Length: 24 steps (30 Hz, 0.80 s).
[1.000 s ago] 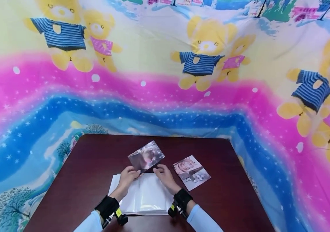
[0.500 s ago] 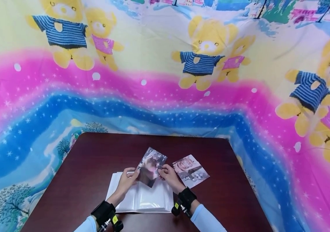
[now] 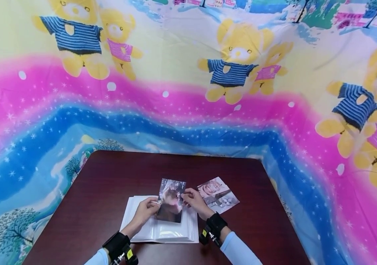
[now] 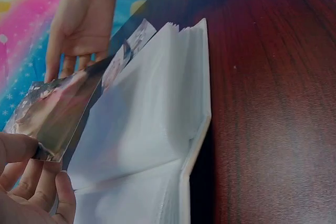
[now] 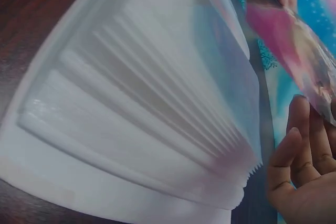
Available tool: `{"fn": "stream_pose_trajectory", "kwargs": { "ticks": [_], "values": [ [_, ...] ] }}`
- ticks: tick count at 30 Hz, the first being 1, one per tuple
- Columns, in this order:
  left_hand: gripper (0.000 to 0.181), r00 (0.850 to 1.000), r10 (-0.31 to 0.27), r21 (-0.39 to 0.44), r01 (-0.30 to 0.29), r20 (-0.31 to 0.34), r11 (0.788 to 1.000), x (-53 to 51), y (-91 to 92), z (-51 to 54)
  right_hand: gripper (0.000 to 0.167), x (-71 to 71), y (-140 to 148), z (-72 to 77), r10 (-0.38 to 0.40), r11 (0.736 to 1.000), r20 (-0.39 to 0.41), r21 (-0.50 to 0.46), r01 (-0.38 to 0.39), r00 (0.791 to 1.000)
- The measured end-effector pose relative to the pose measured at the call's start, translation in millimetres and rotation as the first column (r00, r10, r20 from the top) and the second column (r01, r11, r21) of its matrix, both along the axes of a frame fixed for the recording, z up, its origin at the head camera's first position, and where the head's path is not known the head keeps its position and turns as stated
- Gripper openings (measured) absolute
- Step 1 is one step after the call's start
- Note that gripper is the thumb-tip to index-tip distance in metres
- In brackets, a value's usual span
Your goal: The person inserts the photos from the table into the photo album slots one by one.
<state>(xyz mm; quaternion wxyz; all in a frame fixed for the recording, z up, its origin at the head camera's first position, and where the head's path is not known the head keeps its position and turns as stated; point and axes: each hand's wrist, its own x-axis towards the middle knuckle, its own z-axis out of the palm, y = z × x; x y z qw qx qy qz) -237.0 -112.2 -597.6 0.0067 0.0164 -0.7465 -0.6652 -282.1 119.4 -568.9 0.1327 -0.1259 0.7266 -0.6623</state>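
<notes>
Photo (image 3: 171, 200) in pinch of both hands (image 3: 146, 209) (image 3: 196, 202) above open album (image 3: 168, 232), second print (image 3: 219, 193) on table (image 3: 109, 184) partly behind right hand

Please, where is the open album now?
In the head view, the open album lies on the table, low and slightly left of centre, beneath the photo held between the left hand and right hand.

Held photo (image 3: 171, 201) is looking like smooth glossy paper; second photo (image 3: 218, 195) is looking like paper too. Album pages (image 3: 173, 232) are looking like smooth, shiny plastic, reflecting light; album cover (image 5: 110, 195) is appearing smooth, white. Worktop (image 3: 109, 184) is showing wood grain, satin sheen. Backdrop (image 3: 175, 73) is looking like matt, creased printed cloth. Wrist straps (image 3: 117, 243) are appearing matt.
</notes>
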Motion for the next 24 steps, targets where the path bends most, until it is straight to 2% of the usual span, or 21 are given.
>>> {"fn": "stream_pose_trajectory", "kwargs": {
  "ticks": [5, 9, 12, 15, 17, 18, 20, 21, 24],
  "values": [
    [0.025, 0.999, -0.028, 0.0, 0.028, -0.02, 1.0, 4.2, 1.9, -3.3, 0.023, -11.5, -1.2, -1.1, 0.001, 1.0, -0.011, -0.013, -0.002, 1.0],
    [0.025, 0.999, -0.025, -0.007, 0.025, -0.034, 1.0, 8.0, 3.2, -6.5, 0.022, -28.0, 1.0, -8.1, -0.016, 0.999, -0.003, -0.039, 0.016, 1.0],
    [0.023, 0.996, -0.032, -0.088, 0.024, -0.086, 0.996, 9.0, 5.7, -12.9, 0.02, -42.6, 5.8, -12.0, -0.076, 0.995, -0.007, -0.064, 0.076, 0.997],
    [0.018, 0.98, -0.05, -0.224, 0.005, -0.192, 0.975, 10.3, 6.2, -19.9, 0.017, -55.4, 7.8, -13.0, -0.12, 0.989, -0.018, -0.084, 0.118, 0.993],
    [0.017, 0.951, -0.08, -0.331, -0.024, -0.3, 0.943, 10.8, 6.6, -23.6, 0.017, -62.1, 7.7, -11.9, -0.13, 0.987, -0.024, -0.095, 0.127, 0.991],
    [0.017, 0.928, -0.105, -0.385, -0.043, -0.357, 0.922, 10.6, 7.0, -24.9, 0.016, -65.0, 7.5, -11.3, -0.136, 0.986, -0.021, -0.102, 0.133, 0.991],
    [0.019, 0.872, -0.171, -0.495, -0.09, -0.459, 0.864, 8.4, 8.6, -27.0, 0.015, -70.8, 6.9, -10.7, -0.154, 0.982, -0.007, -0.115, 0.153, 0.988],
    [0.021, 0.838, -0.216, -0.548, -0.114, -0.501, 0.829, 6.7, 9.7, -27.8, 0.013, -73.5, 6.6, -10.1, -0.171, 0.978, 0.002, -0.122, 0.17, 0.985],
    [0.031, 0.74, -0.378, -0.686, -0.151, -0.556, 0.712, -1.4, 13.5, -29.4, 0.011, -80.8, 6.0, -9.7, -0.219, 0.965, 0.021, -0.14, 0.22, 0.976]
  ]
}}
